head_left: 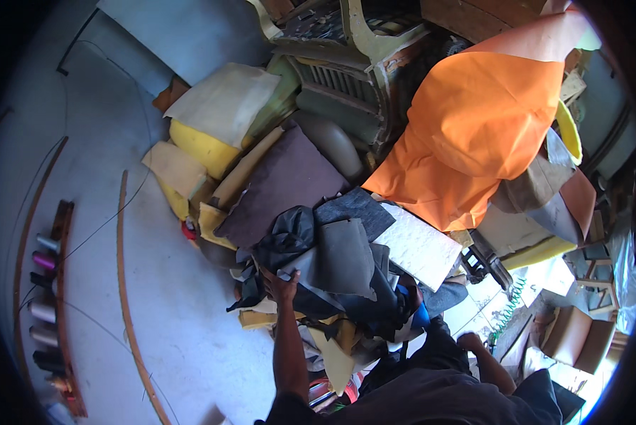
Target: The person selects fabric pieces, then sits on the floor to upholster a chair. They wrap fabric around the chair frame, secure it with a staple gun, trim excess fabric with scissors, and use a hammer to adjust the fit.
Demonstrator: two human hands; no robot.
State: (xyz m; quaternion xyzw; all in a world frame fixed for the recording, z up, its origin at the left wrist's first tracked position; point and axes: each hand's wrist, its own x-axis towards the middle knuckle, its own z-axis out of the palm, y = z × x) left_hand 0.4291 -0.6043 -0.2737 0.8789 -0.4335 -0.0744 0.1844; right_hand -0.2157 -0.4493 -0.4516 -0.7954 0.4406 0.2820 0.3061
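My left hand (281, 285) is closed on the edge of a dark fabric piece (289, 232), at the left side of a heap of scraps. A small light grey bit shows at its fingers. Right beside it lies a grey sheet (345, 256) with ragged edges, over more black material. Lower right, near my hip, my right hand (468, 343) hangs in a loose fist, with nothing visible in it. A white foam-like slab (423, 244) and a dark brown sheet (289, 180) rest on the heap beyond my left hand.
Orange sheeting (474, 120) drapes over the pile at the right. An upturned chair frame (353, 78) stands behind. Yellow foam (204, 147) sticks out at the far left of the heap. Thread spools (45, 262) sit on a wall rack. A green coiled hose (508, 308) lies at right.
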